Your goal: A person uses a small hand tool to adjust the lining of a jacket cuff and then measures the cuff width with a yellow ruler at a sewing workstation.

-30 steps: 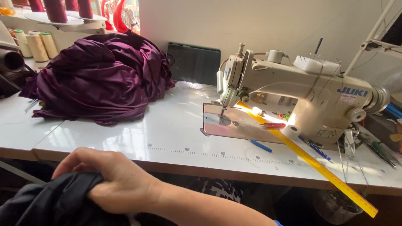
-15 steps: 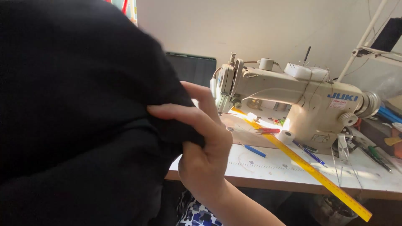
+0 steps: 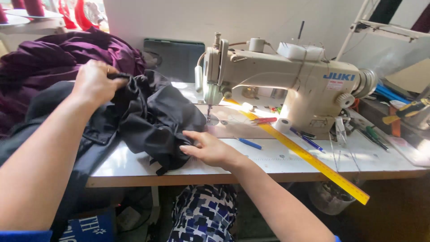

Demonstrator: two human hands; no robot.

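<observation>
Black fabric, a crumpled garment, lies heaped on the white worktop just left of the cream industrial sewing machine, its edge reaching close to the needle plate. The left hand sits on the upper part of the heap with its fingers clenched round a bunched fold of the cloth. The right hand rests low on the near side of the heap, palm down, fingers loosely extended and pressing the cloth's edge against the worktop rather than gripping it. Behind the black garment a mound of dark purple fabric is piled at the back left. A long yellow ruler runs diagonally from under the machine's arm out past the front edge of the worktop, and a blue pen lies just beside it, near the right hand. A small white roll, perhaps tape, stands against the machine's base. To the right of the machine, a shallow tray-like area holds green and blue tools, too cluttered to tell apart. Under the worktop at the right hangs a round grey bucket; its contents are in shadow.
</observation>
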